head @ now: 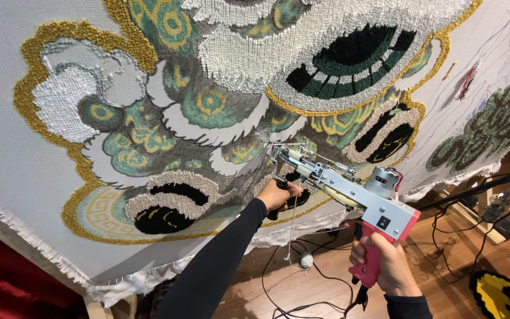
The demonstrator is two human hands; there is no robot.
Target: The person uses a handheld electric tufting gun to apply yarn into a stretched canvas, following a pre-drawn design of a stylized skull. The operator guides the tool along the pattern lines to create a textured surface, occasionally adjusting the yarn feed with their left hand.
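While the tufting gun (349, 192) is pressed with its needle end against the stretched backing cloth (7, 118), it is carried by both hands at once. The right hand (385, 260) is wrapped tight around the red pistol grip at the rear of the tool, and the left hand (278, 195) is closed around the black front handle, just below the needle. The long axis of the gun is seen to run from lower right to upper left, so that the needle tip (274, 150) lies up and to the left of both hands; the left hand is the nearer to it, the right hand well behind. The tip is set near the lower edge of the cloth, among grey and white pile between a gold-edged black patch (385, 139) and a green-and-yellow scroll (240, 152). A pale yarn strand (291, 227) is seen hanging from the gun, and black cables (320, 274) are spread over the wooden floor (444, 260) below.
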